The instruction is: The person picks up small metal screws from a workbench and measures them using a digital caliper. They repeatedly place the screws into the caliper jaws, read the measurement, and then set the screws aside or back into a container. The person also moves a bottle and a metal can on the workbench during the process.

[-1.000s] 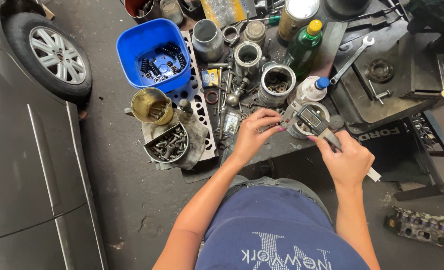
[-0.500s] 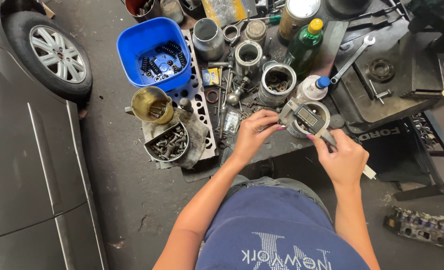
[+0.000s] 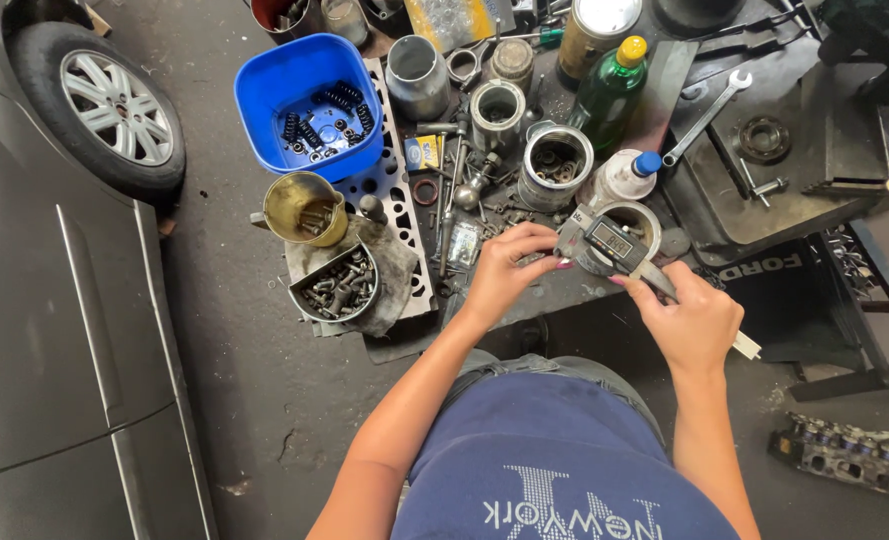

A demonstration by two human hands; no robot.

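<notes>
Two hands: left hand (image 3: 504,268), right hand (image 3: 692,320), sharing one digital caliper (image 3: 609,243). Beyond the grip: one blue tub (image 3: 309,105), two open-end wrenches (image 3: 709,115), two bottles, one green (image 3: 609,90) and one white with a blue cap (image 3: 624,178). Left of the grip: one brass funnel (image 3: 302,208), one bowl of bolts (image 3: 336,285). Far left: one car wheel (image 3: 99,105). Lower right of the grip: one cylinder head (image 3: 849,455).
</notes>
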